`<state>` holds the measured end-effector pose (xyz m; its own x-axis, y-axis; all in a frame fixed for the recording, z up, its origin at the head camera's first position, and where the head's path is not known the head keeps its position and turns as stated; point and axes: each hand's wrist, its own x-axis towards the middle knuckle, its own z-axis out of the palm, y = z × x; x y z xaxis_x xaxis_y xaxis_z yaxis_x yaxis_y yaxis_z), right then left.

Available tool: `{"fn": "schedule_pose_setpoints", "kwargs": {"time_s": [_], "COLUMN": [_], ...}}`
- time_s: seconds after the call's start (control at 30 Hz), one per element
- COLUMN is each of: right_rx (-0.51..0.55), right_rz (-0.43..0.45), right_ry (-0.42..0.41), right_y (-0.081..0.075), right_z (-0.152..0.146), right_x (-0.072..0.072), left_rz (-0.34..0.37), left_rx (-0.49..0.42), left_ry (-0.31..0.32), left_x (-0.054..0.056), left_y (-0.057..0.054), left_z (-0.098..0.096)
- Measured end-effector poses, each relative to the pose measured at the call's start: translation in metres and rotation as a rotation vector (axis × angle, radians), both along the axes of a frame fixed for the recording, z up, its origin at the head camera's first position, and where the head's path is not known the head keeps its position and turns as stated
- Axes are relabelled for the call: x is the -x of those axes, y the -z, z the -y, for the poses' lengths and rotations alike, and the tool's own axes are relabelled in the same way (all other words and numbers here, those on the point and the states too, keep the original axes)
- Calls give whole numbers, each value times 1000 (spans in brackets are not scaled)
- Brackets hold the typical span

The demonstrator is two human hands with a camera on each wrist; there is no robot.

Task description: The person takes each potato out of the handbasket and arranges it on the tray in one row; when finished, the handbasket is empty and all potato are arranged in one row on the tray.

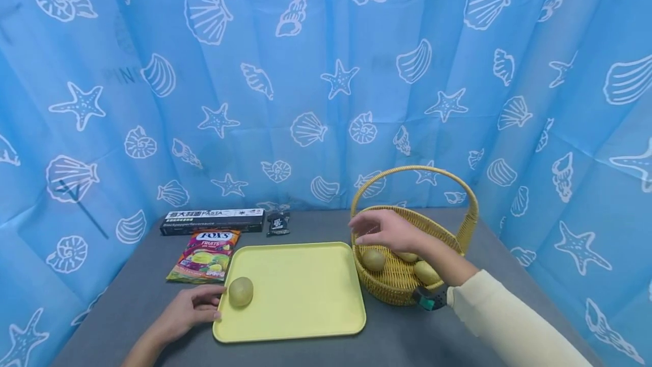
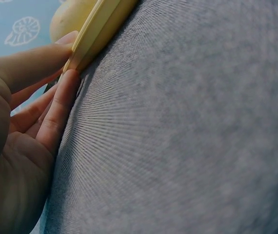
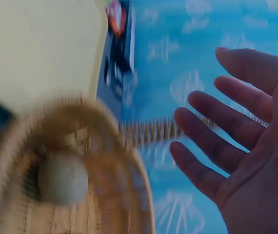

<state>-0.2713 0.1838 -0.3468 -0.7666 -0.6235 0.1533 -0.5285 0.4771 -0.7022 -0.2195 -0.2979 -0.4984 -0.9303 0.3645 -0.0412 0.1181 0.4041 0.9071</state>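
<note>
In the head view, my left hand (image 1: 187, 313) is at the left rim of a yellow tray (image 1: 300, 293). The left wrist view shows the thumb above and a finger below, pinching the tray edge (image 2: 88, 41). One round yellowish fruit (image 1: 241, 291) sits on the tray near that hand. My right hand (image 1: 389, 231) hovers over a wicker basket (image 1: 389, 293) with a tall handle. Its fingers (image 3: 212, 151) are spread and hold nothing in the right wrist view. Inside the basket lie similar fruits (image 1: 373, 260), partly hidden by the right hand and forearm.
Left of and behind the tray lie a Fox's candy bag (image 1: 206, 256), a dark pasta box (image 1: 214, 222) and a small black packet (image 1: 278, 223). A blue shell-patterned curtain (image 1: 326, 101) hangs behind the grey table (image 1: 397, 338).
</note>
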Motion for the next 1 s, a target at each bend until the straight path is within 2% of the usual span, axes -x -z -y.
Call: {"fn": "schedule_pose_setpoints", "kwargs": {"time_s": [0.23,0.43,0.57,0.73,0.87,0.97,1.0], "right_rx": [-132,-246,-281,-352,-410,-405,-407], "right_rz": [65,121,190,204,274,320,308], "right_ry": [55,109,111,128,205,273,275], "right_y": [18,35,43,51,59,62,62], "right_z": [-41,-67,-73,-74,-73,-72,-72], "right_x": [33,48,52,52,50,50,50], "left_rz": [-17,-23,-10,-11,-1,4,4], "left_rx": [-33,-24,-11,-29,-41,-42,-40], "left_ry": [16,11,-3,5,4,0,-2], "left_x": [0,2,1,1,1,1,0], "left_y": [3,5,3,3,4,3,3], "left_z": [1,1,1,1,1,1,0]}}
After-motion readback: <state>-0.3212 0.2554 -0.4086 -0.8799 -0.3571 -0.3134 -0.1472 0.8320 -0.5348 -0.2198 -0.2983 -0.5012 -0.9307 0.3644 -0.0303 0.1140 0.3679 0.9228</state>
